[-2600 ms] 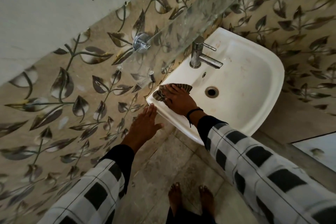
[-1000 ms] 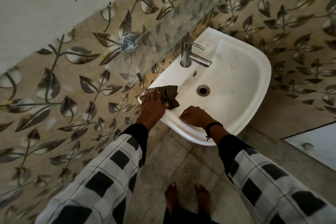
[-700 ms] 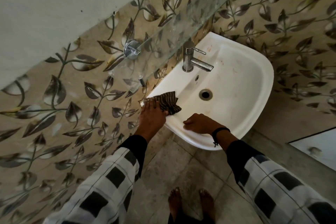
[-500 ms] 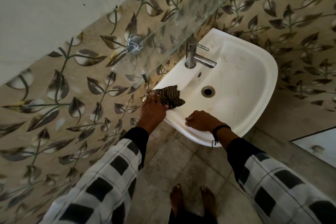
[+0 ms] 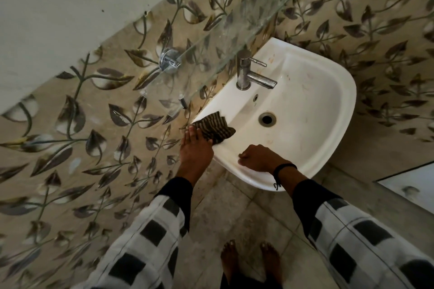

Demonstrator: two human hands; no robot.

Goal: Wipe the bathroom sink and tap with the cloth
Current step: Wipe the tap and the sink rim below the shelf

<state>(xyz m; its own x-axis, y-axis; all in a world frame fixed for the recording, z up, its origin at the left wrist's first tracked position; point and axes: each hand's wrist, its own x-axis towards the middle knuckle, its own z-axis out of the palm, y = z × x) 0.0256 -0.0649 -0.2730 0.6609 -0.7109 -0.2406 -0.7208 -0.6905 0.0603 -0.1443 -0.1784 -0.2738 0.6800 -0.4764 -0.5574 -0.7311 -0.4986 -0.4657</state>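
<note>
The white wall-hung sink (image 5: 328, 110) has brownish stains in its basin and a chrome tap (image 5: 249, 75) at its back rim. A dark striped cloth (image 5: 217, 125) lies on the sink's near-left corner. My left hand (image 5: 196, 148) presses on the cloth's near edge with straight fingers. Further right, my right hand (image 5: 260, 158) rests on the sink's front rim, its fingers curled under like a loose fist with nothing in them.
A glass shelf (image 5: 258, 7) on chrome brackets juts from the leaf-patterned tiled wall above the tap. The drain hole (image 5: 267, 119) sits mid-basin. My bare feet (image 5: 249, 263) stand on the tiled floor below the sink. A raised ledge (image 5: 375, 197) runs at the right.
The cloth passed from my right hand to my left, which came up from beside the wall. My right hand moved to the front rim. Over the last second both hands hardly moved.
</note>
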